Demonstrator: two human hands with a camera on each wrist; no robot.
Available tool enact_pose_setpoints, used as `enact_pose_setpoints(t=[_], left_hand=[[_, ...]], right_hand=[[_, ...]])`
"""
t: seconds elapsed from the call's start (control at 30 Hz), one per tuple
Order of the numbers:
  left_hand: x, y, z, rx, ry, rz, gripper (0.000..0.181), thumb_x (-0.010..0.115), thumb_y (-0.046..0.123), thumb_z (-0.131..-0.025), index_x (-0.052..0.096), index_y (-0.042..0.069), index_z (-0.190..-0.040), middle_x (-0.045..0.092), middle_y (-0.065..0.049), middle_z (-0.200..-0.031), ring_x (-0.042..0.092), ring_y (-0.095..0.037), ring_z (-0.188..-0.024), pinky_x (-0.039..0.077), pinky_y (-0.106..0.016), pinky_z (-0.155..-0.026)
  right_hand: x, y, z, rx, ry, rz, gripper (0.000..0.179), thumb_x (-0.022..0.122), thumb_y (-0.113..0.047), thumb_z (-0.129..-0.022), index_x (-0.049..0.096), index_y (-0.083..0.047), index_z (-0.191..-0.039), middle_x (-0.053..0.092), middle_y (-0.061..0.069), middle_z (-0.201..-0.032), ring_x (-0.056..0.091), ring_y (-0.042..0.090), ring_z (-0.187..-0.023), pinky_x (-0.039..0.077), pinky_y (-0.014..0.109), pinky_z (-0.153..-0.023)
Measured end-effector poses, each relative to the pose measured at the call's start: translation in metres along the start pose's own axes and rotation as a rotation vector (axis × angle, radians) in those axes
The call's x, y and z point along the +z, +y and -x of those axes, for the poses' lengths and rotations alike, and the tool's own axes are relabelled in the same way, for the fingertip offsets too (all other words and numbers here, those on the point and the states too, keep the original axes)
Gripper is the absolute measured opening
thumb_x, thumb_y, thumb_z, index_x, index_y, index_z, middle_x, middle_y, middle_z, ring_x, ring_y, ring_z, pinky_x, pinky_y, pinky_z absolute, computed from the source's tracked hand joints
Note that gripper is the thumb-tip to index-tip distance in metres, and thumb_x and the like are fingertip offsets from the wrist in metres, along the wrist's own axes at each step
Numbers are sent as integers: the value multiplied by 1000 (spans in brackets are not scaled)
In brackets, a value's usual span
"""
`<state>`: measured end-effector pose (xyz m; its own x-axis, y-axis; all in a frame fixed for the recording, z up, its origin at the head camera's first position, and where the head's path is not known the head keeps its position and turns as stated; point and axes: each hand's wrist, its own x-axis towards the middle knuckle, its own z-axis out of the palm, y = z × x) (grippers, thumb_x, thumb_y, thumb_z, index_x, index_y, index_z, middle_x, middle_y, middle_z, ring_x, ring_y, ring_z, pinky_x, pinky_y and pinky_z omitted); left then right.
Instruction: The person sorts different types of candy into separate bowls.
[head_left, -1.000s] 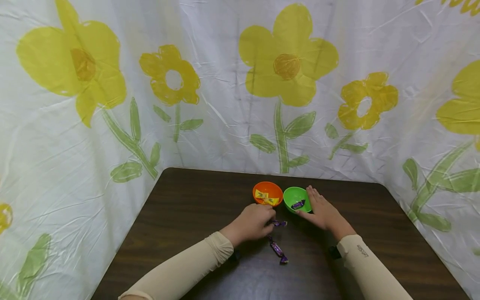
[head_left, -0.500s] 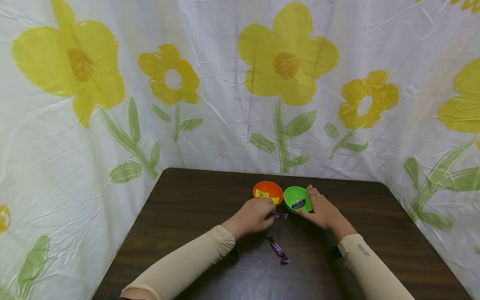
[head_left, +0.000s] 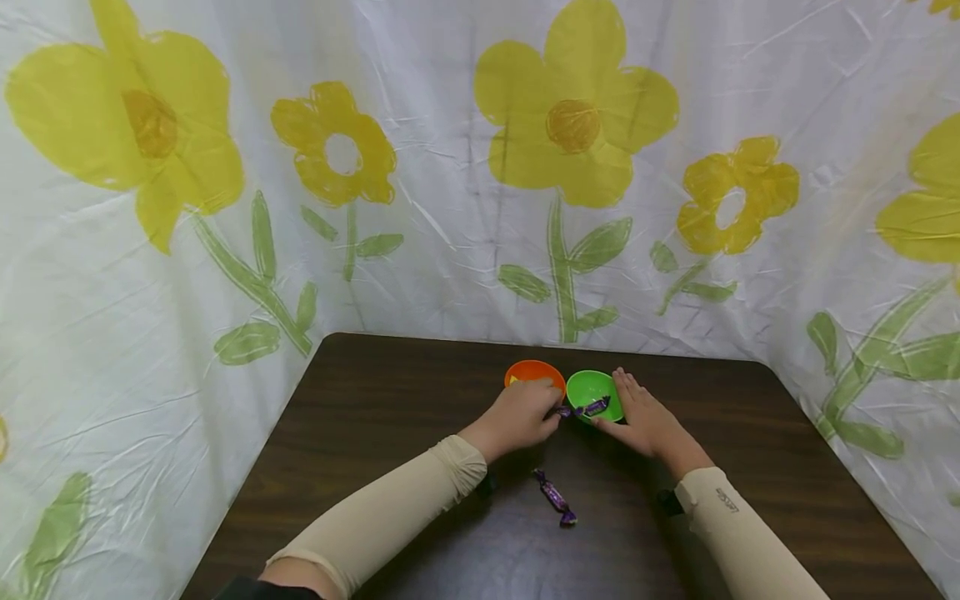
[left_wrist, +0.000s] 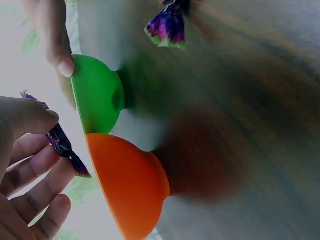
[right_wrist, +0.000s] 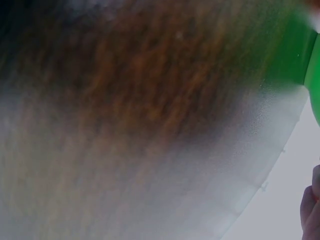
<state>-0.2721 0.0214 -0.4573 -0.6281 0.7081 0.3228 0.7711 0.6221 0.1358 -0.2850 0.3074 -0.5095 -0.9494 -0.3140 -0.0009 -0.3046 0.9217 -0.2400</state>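
Note:
My left hand pinches a purple-wrapped candy between thumb and fingers, at the near rims of the two bowls. In the left wrist view the candy hangs just beside the rims. The orange bowl is partly covered by that hand; a little yellow wrapper shows inside. Touching the green bowl is my right hand, its fingers straight along the right rim and its thumb at the near side. Another purple candy lies in the green bowl. One more purple candy lies on the table nearer me.
The dark wooden table has rounded far corners. A white curtain with yellow flowers hangs behind it and along both sides. Both bowls stand side by side toward the table's far edge.
My left hand has moved forward and slightly right with the purple candy, from in front of the bowls up to their rims. My right hand has stayed at the green bowl.

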Motion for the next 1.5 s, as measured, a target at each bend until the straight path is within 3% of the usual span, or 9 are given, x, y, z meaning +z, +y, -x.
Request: enact_pose_setpoints(t=[0.27, 0.43, 1.23, 1.5], left_hand=[[4, -3, -9, -52, -7, 100, 13, 71, 20, -102, 70, 14, -91, 63, 1, -87, 51, -9, -71, 40, -22, -64], [9, -1, -18, -42, 18, 124, 10, 70, 18, -102, 71, 12, -95, 65, -1, -89, 55, -10, -74, 43, -21, -66], [27, 4, -49, -90, 13, 107, 14, 69, 20, -103, 73, 10, -96, 64, -4, -90, 57, -11, -73, 46, -23, -66], [30, 10, -52, -78, -32, 142, 23, 71, 22, -103, 77, 4, -116, 70, -7, -107, 68, -17, -91, 59, -27, -85]], right_hand=[[4, 1, -2, -1, -11, -13, 108, 51, -69, -102, 13, 9, -167, 13, 30, -175, 17, 49, -162, 21, 64, -129], [1, 3, -2, 0, -4, -6, 108, 52, -68, -102, 13, 9, -166, 13, 30, -175, 17, 49, -162, 21, 64, -129], [2, 3, -4, 3, -13, -23, 107, 52, -67, -103, 10, 8, -167, 12, 28, -176, 16, 46, -163, 21, 63, -129], [1, 5, -2, 14, -28, -21, 108, 51, -68, -103, 9, 7, -168, 11, 27, -176, 16, 46, -163, 20, 63, -130]])
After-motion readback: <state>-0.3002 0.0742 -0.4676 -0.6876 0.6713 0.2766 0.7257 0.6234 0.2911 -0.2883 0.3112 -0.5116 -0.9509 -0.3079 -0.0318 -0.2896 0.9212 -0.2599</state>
